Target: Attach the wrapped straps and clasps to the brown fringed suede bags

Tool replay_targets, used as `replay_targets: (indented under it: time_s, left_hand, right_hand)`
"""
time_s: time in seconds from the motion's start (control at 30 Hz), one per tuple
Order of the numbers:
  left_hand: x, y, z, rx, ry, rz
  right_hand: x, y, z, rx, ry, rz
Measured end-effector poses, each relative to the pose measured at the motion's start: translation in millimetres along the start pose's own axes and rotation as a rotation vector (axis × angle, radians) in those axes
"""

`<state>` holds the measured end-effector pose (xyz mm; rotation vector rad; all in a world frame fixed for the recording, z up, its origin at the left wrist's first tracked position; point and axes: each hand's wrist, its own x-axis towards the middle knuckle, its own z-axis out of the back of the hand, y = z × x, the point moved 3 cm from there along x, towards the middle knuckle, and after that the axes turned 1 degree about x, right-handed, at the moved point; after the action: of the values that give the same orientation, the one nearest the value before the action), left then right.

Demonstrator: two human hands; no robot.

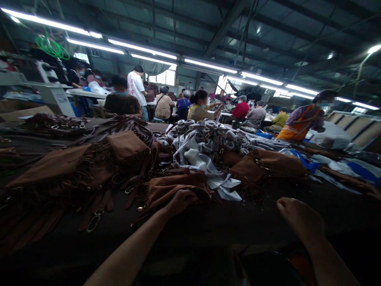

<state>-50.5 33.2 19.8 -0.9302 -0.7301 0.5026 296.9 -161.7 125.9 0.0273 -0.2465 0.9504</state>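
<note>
- Brown fringed bag (172, 187) on the dark table (238, 222), gripped at the near edge by the left hand (182, 200).
- Right hand (299, 218) curled closed, well to the right of that grip; impossible to tell if pinching something thin.
- Just beyond and right of the left-hand grip, crumpled white wrapping sheets (226, 184); farther beyond, heap of white-wrapped pieces (205, 133).
- Left of the same grip, gold-coloured snap hook (97, 213); beyond, 2 more fringed bags (127, 143).
- Beyond the right hand, 1 co-worker in an orange apron (290, 129).

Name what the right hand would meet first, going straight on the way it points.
The right hand would probably meet the brown bag ahead and leftward, though depth is unclear.
</note>
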Motion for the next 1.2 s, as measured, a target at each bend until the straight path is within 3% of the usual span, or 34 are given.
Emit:
replay_targets:
  time_s: [0.1, 0.27, 0.37, 0.5, 0.67, 0.8, 0.9, 1.0, 1.1, 1.2]
  left_hand:
    - [1, 0, 0, -0.006, -0.006, -0.005]
    - [0, 3, -1, 0.008, -0.008, -0.009]
    - [-1, 5, -1, 0.019, -0.015, -0.008]
    - [-1, 4, -1, 0.007, -0.018, -0.009]
    - [-1, 4, -1, -0.015, -0.009, 0.016]
    - [-1, 6, -1, -0.025, -0.023, 0.002]
    - [-1, 7, 0, -0.029, -0.022, 0.012]
    - [-1, 8, 1, -0.021, -0.025, 0.03]
    - [0, 8, 2, -0.032, -0.027, 0.024]
    - [1, 9, 1, -0.066, -0.036, 0.02]
  right_hand:
    - [-3, 36, -5, 0.172, -0.061, 0.019]
    - [0, 123, -38, 0.27, 0.089, 0.141]
    - [1, 151, -57, 0.201, 0.127, 0.162]
    - [2, 153, -66, 0.149, 0.114, 0.209]
    - [7, 153, -51, 0.193, 0.048, 0.195]
    - [25, 189, -45, 0.344, -0.029, 0.282]
    - [42, 222, -56, 0.419, 0.028, 0.325]
    - [52, 238, -62, 0.419, 0.058, 0.321]
    - [41, 233, -52, 0.414, 0.011, 0.32]
    - [8, 223, -32, 0.434, -0.059, 0.337]
